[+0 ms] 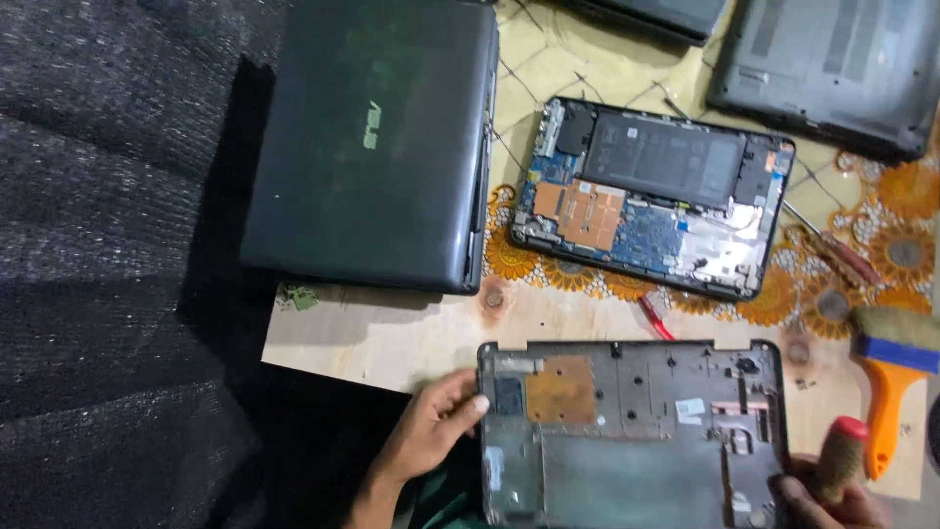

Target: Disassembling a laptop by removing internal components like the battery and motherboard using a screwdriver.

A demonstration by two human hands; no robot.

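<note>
Closed dark laptop (372, 142) is lying upper-left-centre of frame, largest item, lid up, sitting partly on dark woven fabric (98, 245) at left and partly on the pale wooden board (392, 338).

Opened laptop base (651, 196) w/ blue circuit board, copper heat plate and black battery is lying right of it, upper-centre, long axis running left-right w/ slight downward tilt to the right. It is resting on the flower-patterned tabletop (881, 216). Another grey laptop underside (832, 64) is sitting at upper right, apart from the work.

Grey bottom cover panel (632, 436) is lying inner side up at lower centre, long axis left-right, near edge cut off by frame bottom. Both hands are bracketing it along that axis.

Left hand (431, 426) is at panel's left edge, thumb over the rim, fingers under or behind — closed on the edge, so grip is holding the panel. Panel lies directly right of this grip.

Right hand (827, 495) is at lower-right corner, touching the panel's right end; fingers wrapped around a red-capped screwdriver handle (840, 456), handle pointing up. Panel lies left of this grip.

Neither hand clearly nearer; each at one end.

Orange-handled brush (891, 377) is lying at right edge, just beside right hand. Red-handled screwdriver (832, 250) is lying between open base and brush.
</note>
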